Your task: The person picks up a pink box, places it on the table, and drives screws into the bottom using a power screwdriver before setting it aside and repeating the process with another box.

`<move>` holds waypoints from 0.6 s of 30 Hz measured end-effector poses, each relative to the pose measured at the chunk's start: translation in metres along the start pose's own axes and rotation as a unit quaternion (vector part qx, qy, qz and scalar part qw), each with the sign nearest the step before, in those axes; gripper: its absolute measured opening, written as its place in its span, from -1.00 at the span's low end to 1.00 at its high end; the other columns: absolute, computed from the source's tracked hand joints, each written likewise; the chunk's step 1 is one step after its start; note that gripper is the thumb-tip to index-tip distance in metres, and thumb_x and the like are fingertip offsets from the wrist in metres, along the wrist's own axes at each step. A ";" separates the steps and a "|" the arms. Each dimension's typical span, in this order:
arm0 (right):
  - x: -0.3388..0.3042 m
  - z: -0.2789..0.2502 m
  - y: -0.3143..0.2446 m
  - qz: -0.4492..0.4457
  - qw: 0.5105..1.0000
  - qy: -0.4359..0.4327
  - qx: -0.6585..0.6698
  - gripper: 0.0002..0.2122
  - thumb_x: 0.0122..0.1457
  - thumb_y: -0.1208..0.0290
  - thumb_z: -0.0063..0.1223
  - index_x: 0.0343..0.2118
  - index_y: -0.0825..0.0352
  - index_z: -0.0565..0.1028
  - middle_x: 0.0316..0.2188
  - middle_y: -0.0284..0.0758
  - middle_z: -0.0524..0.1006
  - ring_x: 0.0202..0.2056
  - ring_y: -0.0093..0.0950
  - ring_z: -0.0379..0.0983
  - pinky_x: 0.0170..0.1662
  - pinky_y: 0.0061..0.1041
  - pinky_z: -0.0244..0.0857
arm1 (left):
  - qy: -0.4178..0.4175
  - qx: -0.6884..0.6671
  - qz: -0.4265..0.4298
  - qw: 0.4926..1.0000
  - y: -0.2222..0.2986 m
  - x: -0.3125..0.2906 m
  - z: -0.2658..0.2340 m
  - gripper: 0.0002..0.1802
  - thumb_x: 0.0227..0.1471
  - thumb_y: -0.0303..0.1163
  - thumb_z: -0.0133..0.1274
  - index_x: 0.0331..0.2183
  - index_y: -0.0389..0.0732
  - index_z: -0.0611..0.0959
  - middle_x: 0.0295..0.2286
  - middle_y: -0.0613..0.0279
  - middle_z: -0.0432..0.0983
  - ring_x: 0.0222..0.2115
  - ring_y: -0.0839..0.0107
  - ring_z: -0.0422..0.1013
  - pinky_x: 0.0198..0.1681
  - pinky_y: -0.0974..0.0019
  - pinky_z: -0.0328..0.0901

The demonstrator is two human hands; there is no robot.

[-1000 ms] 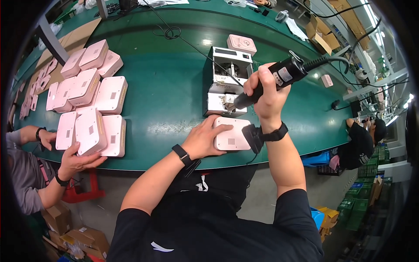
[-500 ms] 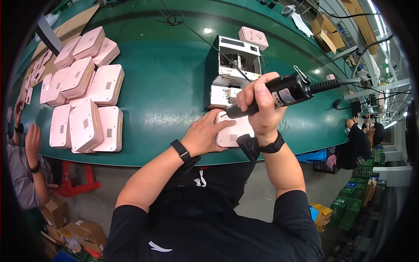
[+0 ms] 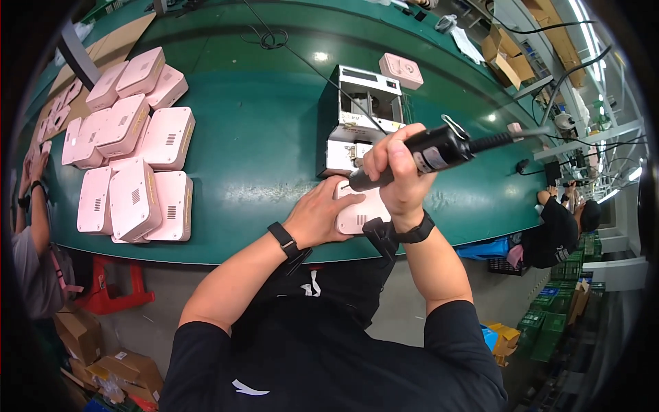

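My right hand (image 3: 406, 180) grips a black electric screwdriver (image 3: 443, 147), its cord trailing off to the right. The driver is tilted, and its bit reaches down to the far left corner of a pink boxy case (image 3: 354, 221) with a vent grille. Whether the bit sits on a screw is too small to tell. My left hand (image 3: 316, 214) is wrapped round the left side of this case, thumb across its top, holding it against the table. Just beyond the case stands a black and white machine (image 3: 365, 110) with an open top, partly behind my right hand.
Piles of pink cases (image 3: 123, 123) lie at the left on the green table (image 3: 254, 144). Another pink case (image 3: 401, 71) rests beyond the machine. A thin black cable (image 3: 302, 58) runs across the table. Co-workers sit at the far left and right; a red stool (image 3: 118, 285) stands below.
My right hand and the screwdriver have shifted slightly left, with the bit over the case's far left corner. At the far left, a co-worker's hands have moved onto the table.
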State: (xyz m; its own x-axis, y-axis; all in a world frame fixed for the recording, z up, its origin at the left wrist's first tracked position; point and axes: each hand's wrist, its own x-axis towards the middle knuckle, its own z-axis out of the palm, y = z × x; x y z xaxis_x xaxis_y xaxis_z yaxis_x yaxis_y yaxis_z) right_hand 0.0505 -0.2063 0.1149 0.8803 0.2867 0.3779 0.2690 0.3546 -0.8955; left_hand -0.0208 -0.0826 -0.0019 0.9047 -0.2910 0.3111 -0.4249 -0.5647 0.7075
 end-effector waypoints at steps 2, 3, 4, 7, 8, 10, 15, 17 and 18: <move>0.004 0.002 -0.006 0.000 1.000 -0.003 0.000 -0.87 0.20 0.44 -0.04 -0.36 0.35 0.27 -0.66 -0.28 0.33 -0.68 -0.49 0.24 -0.54 -0.43 0.26 | 0.016 0.005 0.003 1.000 0.002 -0.002 0.000 -0.20 -0.38 -0.20 0.42 0.03 0.11 0.54 0.01 0.05 0.27 0.03 0.05 0.32 0.04 0.09 0.33; 0.007 0.002 -0.013 -0.009 1.000 0.002 -0.010 -0.87 0.20 0.45 -0.04 -0.35 0.36 0.28 -0.65 -0.29 0.33 -0.68 -0.49 0.25 -0.55 -0.44 0.25 | 0.020 0.009 0.006 1.000 0.003 -0.005 -0.003 -0.20 -0.38 -0.20 0.42 0.03 0.11 0.54 0.01 0.05 0.27 0.03 0.05 0.32 0.04 0.09 0.33; 0.010 0.001 -0.020 -0.017 1.000 0.008 -0.020 -0.88 0.20 0.46 -0.04 -0.34 0.36 0.29 -0.65 -0.29 0.33 -0.68 -0.48 0.25 -0.56 -0.44 0.25 | 0.016 0.005 0.002 1.000 0.003 -0.009 -0.006 -0.20 -0.38 -0.20 0.42 0.03 0.11 0.53 0.02 0.06 0.27 0.03 0.05 0.33 0.03 0.08 0.34; 0.021 -0.006 -0.036 -0.049 0.998 0.018 -0.038 -0.88 0.20 0.46 -0.04 -0.33 0.37 0.30 -0.65 -0.29 0.34 -0.69 -0.48 0.26 -0.57 -0.44 0.25 | 0.008 0.000 -0.010 1.000 0.001 -0.025 -0.018 -0.20 -0.37 -0.20 0.42 0.03 0.11 0.53 0.03 0.07 0.27 0.01 0.04 0.35 0.02 0.08 0.35; 0.024 -0.010 -0.039 -0.070 0.996 0.024 -0.048 -0.89 0.21 0.46 -0.04 -0.32 0.38 0.31 -0.65 -0.28 0.34 -0.69 -0.48 0.26 -0.58 -0.44 0.25 | 0.012 0.005 -0.027 1.000 0.002 -0.033 -0.025 -0.20 -0.37 -0.21 0.43 0.03 0.11 0.53 0.03 0.07 0.27 0.00 0.04 0.36 0.01 0.08 0.35; 0.029 -0.015 -0.040 -0.093 0.993 0.037 -0.061 -0.89 0.21 0.46 -0.04 -0.32 0.38 0.32 -0.65 -0.28 0.34 -0.69 -0.48 0.26 -0.58 -0.44 0.25 | 0.015 0.012 -0.054 0.998 0.002 -0.041 -0.036 -0.20 -0.39 -0.22 0.44 0.02 0.11 0.53 0.03 0.08 0.27 -0.02 0.03 0.38 -0.01 0.07 0.37; 0.036 -0.020 -0.024 -0.083 0.992 0.076 -0.061 -0.89 0.21 0.45 -0.03 -0.34 0.38 0.33 -0.66 -0.28 0.35 -0.70 -0.48 0.26 -0.59 -0.43 0.24 | 0.010 0.037 -0.072 0.997 0.001 -0.045 -0.047 -0.18 -0.42 -0.24 0.45 0.01 0.12 0.53 0.03 0.09 0.28 -0.04 0.03 0.39 -0.03 0.07 0.38; 0.035 -0.022 -0.021 -0.056 0.993 0.069 -0.075 -0.89 0.20 0.45 -0.03 -0.34 0.37 0.34 -0.66 -0.28 0.35 -0.70 -0.48 0.26 -0.58 -0.43 0.25 | 0.026 0.039 -0.075 0.996 -0.004 -0.044 -0.048 -0.17 -0.43 -0.25 0.46 0.01 0.12 0.53 0.04 0.10 0.28 -0.05 0.02 0.40 -0.04 0.07 0.38; 0.033 -0.022 -0.021 -0.054 0.993 0.072 -0.075 -0.89 0.20 0.45 -0.03 -0.34 0.37 0.34 -0.66 -0.28 0.35 -0.70 -0.48 0.26 -0.58 -0.43 0.25 | 0.034 0.039 -0.078 0.996 -0.008 -0.043 -0.049 -0.16 -0.43 -0.26 0.47 0.01 0.12 0.53 0.04 0.10 0.28 -0.05 0.02 0.40 -0.04 0.07 0.39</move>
State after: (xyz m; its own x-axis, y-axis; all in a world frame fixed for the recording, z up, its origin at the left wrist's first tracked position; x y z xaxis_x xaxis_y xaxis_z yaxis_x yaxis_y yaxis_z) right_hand 0.0825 -0.2235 0.1410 0.8874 0.1203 0.4451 0.4097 0.2369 -0.8809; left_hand -0.0552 -0.0275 0.0100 0.9587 -0.1438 0.2453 -0.2777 -0.6584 0.6996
